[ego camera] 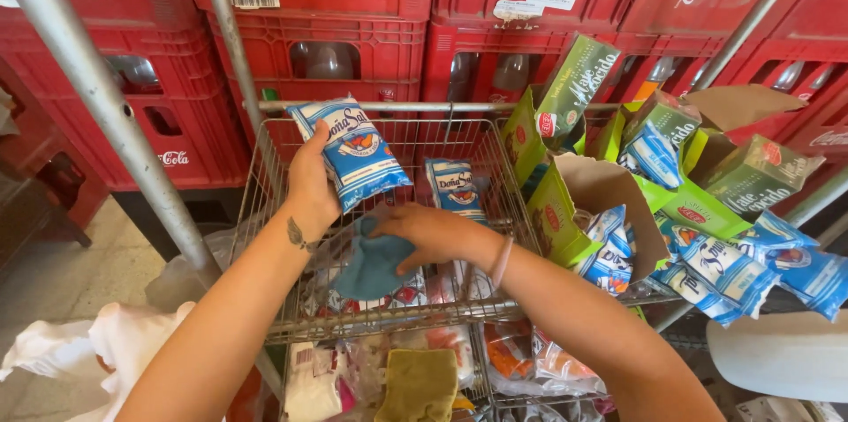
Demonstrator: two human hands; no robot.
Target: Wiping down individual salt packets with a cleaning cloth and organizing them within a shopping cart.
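My left hand (pixel 311 182) holds a blue-and-white plastic bag (pixel 352 150) up over a wire basket (pixel 389 312). My right hand (pixel 426 232) presses a blue cloth (pixel 371 270) flat on the basket's bottom, on top of clear packets with red print. A second blue-and-white bag (pixel 455 188) stands at the back of the basket, just beyond my right hand.
Red bottle crates (pixel 336 42) are stacked behind the basket. Right of it, green cardboard boxes (pixel 565 91) and several blue-and-white bags (pixel 715 267) lie piled together. A lower wire shelf holds packets and an olive cloth (pixel 420 385). A grey metal pole (pixel 97 95) rises at left.
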